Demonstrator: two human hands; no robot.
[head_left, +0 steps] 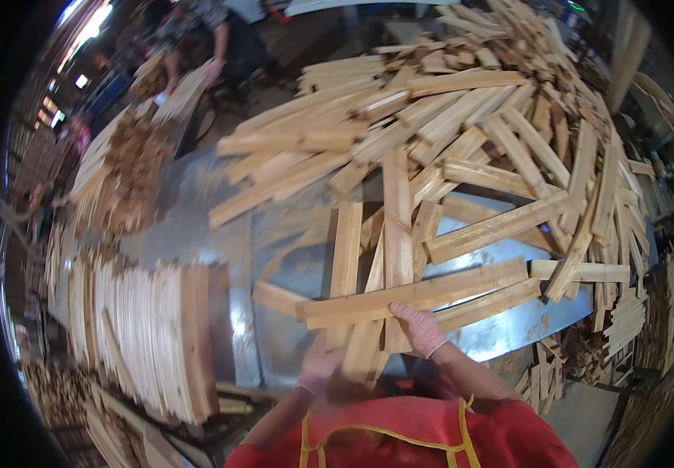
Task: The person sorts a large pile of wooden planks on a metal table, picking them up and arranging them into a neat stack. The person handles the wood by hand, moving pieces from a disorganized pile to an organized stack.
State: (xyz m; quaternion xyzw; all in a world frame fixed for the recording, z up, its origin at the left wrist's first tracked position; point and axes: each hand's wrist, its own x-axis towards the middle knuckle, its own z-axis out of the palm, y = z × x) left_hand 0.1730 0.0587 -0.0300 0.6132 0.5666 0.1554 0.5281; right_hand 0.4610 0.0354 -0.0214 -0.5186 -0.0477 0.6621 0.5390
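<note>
My right hand [419, 329], in a thin pale glove, grips the near edge of a long wooden slat [413, 294] that lies crosswise in front of me. My left hand [320, 362], gloved too and blurred, is at the near ends of several upright-pointing slats, below the long slat's left end; its fingers are partly hidden, and whether it grips one cannot be told. Beneath the long slat, a wide board [397, 222] and a narrower slat [345, 251] run away from me. Another slat [489, 304] lies just right of my right hand.
A large loose heap of slats [460, 117] covers the far and right parts of the metal table [196, 193]. At left stands a neat row of slats [143, 333], with another stack [138, 169] behind it. A co-worker [196, 35] handles slats at the upper left.
</note>
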